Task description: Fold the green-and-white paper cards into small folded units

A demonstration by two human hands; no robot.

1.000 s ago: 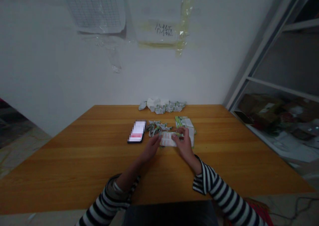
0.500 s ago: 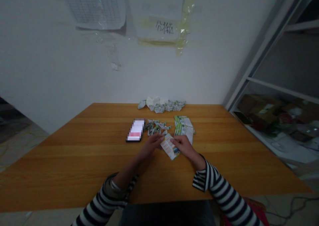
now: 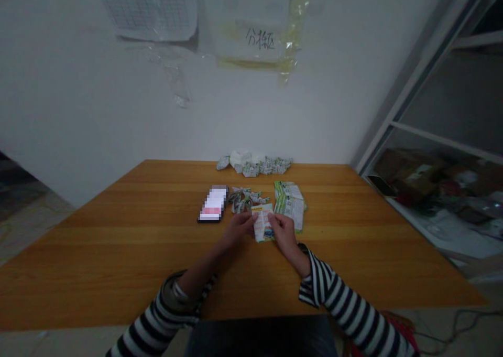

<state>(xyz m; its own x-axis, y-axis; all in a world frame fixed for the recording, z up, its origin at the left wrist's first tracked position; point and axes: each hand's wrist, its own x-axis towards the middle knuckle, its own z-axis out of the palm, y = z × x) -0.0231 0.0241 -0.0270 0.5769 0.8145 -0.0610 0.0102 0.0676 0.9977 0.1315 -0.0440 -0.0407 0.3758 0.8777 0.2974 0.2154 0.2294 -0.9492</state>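
Lying left of a printed paper card [image 3: 263, 223], a phone [image 3: 212, 204] and crumpled wrappers [image 3: 241, 199] come first. The left hand [image 3: 238, 229] pinches the card's left edge, fingers together; the right hand [image 3: 283, 234], equally near, pinches its right edge. The card's long axis points away from the person. Flattened green-and-white cartons [image 3: 290, 206] lie right of it.

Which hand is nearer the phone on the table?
Left. The left hand is just right of the phone and on the person's side of it, not touching it. The right hand is farther right, beyond the printed card that both hands hold.
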